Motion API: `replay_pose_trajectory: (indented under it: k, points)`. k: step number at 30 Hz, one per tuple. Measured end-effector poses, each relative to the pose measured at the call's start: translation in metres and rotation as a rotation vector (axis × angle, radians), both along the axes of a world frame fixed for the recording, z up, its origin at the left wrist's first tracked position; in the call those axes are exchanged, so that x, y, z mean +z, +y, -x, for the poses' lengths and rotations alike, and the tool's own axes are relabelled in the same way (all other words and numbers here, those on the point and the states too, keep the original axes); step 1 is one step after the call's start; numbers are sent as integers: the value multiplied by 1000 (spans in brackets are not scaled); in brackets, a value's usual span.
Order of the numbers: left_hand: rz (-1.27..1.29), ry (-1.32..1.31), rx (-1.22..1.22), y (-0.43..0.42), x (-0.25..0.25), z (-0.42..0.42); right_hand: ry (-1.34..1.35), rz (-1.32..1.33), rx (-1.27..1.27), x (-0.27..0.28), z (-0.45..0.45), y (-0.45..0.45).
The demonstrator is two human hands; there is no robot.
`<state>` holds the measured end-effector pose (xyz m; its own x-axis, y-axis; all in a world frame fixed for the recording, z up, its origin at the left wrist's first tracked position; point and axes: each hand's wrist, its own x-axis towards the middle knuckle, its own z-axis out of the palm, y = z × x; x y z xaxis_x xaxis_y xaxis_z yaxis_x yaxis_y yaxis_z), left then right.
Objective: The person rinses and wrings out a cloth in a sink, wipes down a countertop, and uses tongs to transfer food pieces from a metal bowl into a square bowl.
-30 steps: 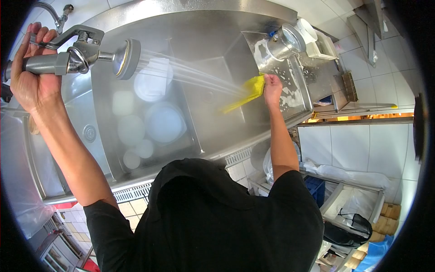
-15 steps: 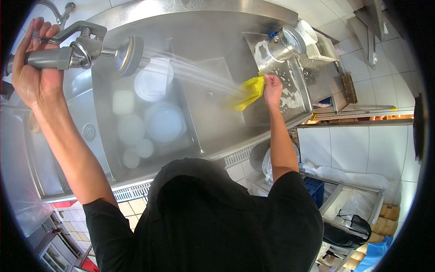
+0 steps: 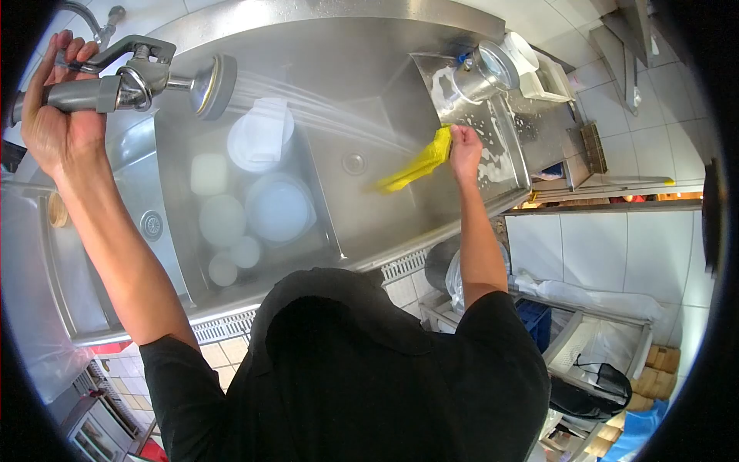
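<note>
1. The left hand (image 3: 68,135) is wrapping its grip round the spray gun (image 3: 146,73), well left of the right-hand drain (image 3: 354,163)!
2. Water (image 3: 331,119) is streaming past that drain.
3. The right hand (image 3: 466,154) is pinching the yellow cloth (image 3: 419,165) (blurring at its tip), right of the drain.

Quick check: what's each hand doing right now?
Left hand: closed, holding the sprayer.
Right hand: closed, holding the yellow cloth.
</note>
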<state>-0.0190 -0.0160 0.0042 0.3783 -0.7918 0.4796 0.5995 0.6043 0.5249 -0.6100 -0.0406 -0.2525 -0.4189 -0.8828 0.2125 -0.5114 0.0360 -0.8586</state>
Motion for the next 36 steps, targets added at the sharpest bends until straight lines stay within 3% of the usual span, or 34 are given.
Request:
replay_pose_trajectory:
  k: [10, 17, 20, 26, 36]
  points:
    - [93, -5, -232, 11, -1, -6, 103, 13, -5, -9, -14, -6]
    - [40, 11, -136, 13, -2, -1, 42, 34, -69, -44, 6, -21]
    - [32, 12, -141, 12, -2, -2, -158, 6, -91, -35, -1, -17]
    - [34, 20, -145, 12, -2, 0, 12, 22, -149, -26, 3, -12]
    - [33, 34, -111, 12, -2, 4, -177, 27, -128, -22, 11, -8]
